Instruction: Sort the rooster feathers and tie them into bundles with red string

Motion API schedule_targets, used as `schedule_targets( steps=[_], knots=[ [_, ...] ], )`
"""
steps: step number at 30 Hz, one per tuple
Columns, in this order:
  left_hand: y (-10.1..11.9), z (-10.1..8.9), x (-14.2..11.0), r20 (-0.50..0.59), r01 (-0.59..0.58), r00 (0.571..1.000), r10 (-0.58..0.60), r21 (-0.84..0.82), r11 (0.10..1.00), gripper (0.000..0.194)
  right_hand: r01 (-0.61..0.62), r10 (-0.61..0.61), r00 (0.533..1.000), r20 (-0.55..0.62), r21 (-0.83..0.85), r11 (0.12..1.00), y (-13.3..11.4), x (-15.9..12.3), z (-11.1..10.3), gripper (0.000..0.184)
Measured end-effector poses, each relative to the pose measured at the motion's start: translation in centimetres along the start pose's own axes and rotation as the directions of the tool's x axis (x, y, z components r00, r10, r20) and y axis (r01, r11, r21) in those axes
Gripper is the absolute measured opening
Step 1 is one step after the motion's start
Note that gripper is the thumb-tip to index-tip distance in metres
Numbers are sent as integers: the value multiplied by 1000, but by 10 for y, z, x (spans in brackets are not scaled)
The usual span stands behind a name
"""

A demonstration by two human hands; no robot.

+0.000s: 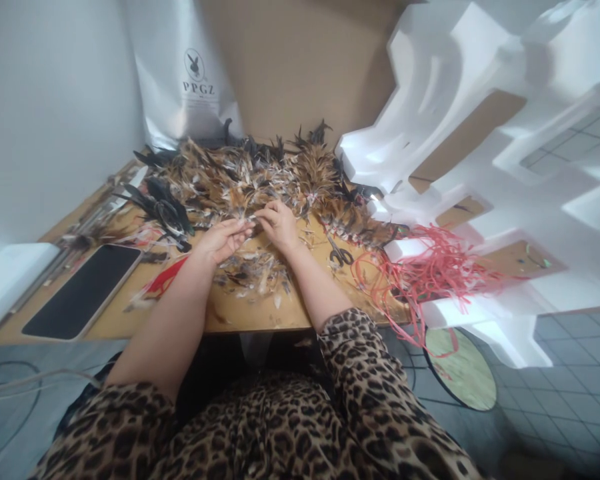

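A: How are the hands holding?

B: The left hand (225, 241) and right hand (280, 227) are meeting before the feather pile (240, 177). Fingers and thumbs are pinching nearly closed around a small pale piece (252, 218), likely a feather end; both are probably sharing it because it is too slight for one.

A: And the layout?

B: The pile is lying across the far side of the table (260, 316), seemingly leaving working room. The scissors (337, 251) are resting right of the hands, apparently for easy reach.

A: Counts?

B: I am counting two hands, one pair of scissors, one phone (83, 292) and one red strip (165, 277). Feathers are overlapping beyond counting.
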State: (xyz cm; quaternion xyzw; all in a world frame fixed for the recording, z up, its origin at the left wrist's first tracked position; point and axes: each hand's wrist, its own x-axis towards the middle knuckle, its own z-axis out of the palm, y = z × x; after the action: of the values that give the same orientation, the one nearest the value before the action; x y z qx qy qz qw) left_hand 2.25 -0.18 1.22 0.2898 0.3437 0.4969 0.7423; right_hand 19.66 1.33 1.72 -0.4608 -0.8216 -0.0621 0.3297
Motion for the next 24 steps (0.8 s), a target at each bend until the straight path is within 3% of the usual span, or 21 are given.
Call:
schedule_targets(
  steps=[9,14,17,20,22,24],
  knots=[
    [1,-4,0,45,19,999,-21,49,999,5,80,-67,991,115,-110,991,-12,-1,-6,32],
    [0,-1,1,-13,17,1000,-17,27,999,6,40,-36,995,96,-39,998,-11,-2,0,30],
    [2,0,1,-38,12,999,-15,-70,998,10,-71,77,997,-26,179,981,-7,-1,7,29],
    [6,0,1,-54,21,998,-32,-193,981,15,-206,299,941,-157,435,877,-3,2,10,28],
    [9,0,0,-55,25,998,-41,-258,966,17,-278,435,887,-153,574,770,-2,4,10,26],
    [10,0,-1,-36,42,998,-56,-300,953,18,-337,518,853,-60,694,636,-3,6,11,25]
  ],
)
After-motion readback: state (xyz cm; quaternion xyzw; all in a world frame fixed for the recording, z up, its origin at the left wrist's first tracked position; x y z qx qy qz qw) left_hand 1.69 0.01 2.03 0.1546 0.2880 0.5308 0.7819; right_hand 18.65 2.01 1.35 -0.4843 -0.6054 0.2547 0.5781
